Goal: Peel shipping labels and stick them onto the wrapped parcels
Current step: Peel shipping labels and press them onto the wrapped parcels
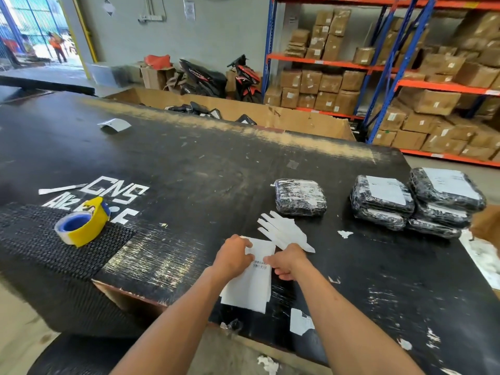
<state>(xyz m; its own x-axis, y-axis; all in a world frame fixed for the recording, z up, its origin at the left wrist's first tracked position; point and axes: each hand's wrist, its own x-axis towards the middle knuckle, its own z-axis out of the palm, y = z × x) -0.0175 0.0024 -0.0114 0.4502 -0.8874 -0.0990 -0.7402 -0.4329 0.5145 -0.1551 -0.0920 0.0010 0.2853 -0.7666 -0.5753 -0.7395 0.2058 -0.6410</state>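
Both hands pinch the label sheets (254, 282) on the black table (189, 171): left hand (234, 255) at the top edge, right hand (286, 262) at the side (barcode between them). Beyond the right hand lie backing strips (284, 231), one parcel (300, 197), then a parcel stack (416, 201). Tape (81, 226) sits far left; shelves (392, 77) behind.

1. label sheets (254, 282) under both hands: white paper, matt.
2. table (189, 169) beneath them: black board, scuffed, worn to bare fibre along the far edge.
3. parcel (300, 197) just beyond the right hand: black, in glossy crinkled plastic film.
4. tape roll (82, 221) left of the left hand: glossy clear tape, blue plastic core.
5. mat (54, 247) under the roll: black, knobbly texture.
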